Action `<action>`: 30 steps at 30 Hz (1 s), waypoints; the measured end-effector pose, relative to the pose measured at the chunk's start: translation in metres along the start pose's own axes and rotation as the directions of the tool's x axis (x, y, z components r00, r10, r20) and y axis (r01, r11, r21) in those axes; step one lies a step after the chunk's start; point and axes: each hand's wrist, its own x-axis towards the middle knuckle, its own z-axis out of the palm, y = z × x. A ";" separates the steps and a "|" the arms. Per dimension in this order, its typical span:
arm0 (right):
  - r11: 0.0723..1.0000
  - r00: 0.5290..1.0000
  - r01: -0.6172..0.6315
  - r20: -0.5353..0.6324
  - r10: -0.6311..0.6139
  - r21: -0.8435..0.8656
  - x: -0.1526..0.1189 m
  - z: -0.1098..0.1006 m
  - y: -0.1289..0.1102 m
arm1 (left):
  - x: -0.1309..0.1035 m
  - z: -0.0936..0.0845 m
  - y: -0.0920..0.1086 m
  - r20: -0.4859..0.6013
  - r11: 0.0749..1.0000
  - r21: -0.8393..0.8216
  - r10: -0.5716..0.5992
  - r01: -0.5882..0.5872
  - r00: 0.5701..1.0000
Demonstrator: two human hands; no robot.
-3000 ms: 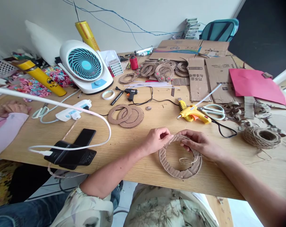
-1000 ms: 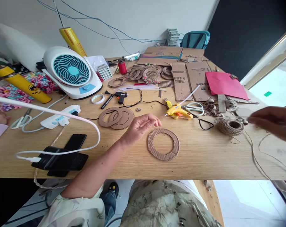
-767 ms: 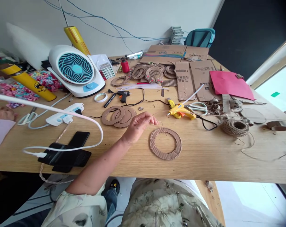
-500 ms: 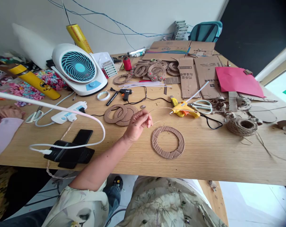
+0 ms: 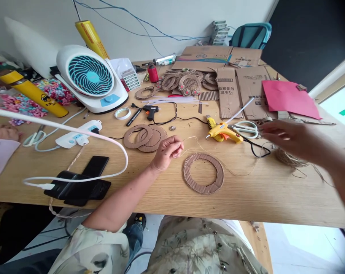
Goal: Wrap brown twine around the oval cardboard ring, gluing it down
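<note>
My left hand point(image 5: 169, 153) is closed in a pinch on a thin strand of twine point(image 5: 195, 137). From there the strand runs slack across the table, past a flat cardboard ring point(image 5: 191, 182), toward the twine ball point(image 5: 289, 159). My right hand point(image 5: 283, 134), smeared by motion, hangs over the ball and partly covers it. Its fingers point toward the scissors point(image 5: 248, 127) with pale handles; whether they grip anything is unclear. A yellow glue gun point(image 5: 225, 132) lies between my hands, just left of the scissors.
Two cardboard pieces point(image 5: 135, 142) overlap beyond my left hand. A white fan point(image 5: 89, 78), a power strip point(image 5: 78, 134) and black phones point(image 5: 95, 171) occupy the left side. Cardboard sheets point(image 5: 229, 101) and pink paper point(image 5: 289, 97) lie at back right. Another person's hand point(image 5: 5, 133) rests far left.
My right hand has come into view from the right, over the twine ball. The strand from my left hand now sags onto the table. My left hand has barely moved.
</note>
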 end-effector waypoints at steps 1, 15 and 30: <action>0.999 0.999 0.028 -0.038 -0.029 -0.026 0.007 0.014 -0.012 | -0.001 0.000 -0.002 0.003 1.000 0.008 0.005 -0.005 1.000; 0.958 0.998 0.060 0.007 -0.061 -0.279 0.045 0.097 -0.024 | -0.014 -0.004 0.001 0.081 0.913 0.379 0.127 -0.149 0.989; 0.974 0.983 0.055 -0.157 -0.090 -0.218 0.040 0.102 -0.018 | -0.021 -0.001 0.014 0.217 0.736 0.594 0.241 -0.324 0.946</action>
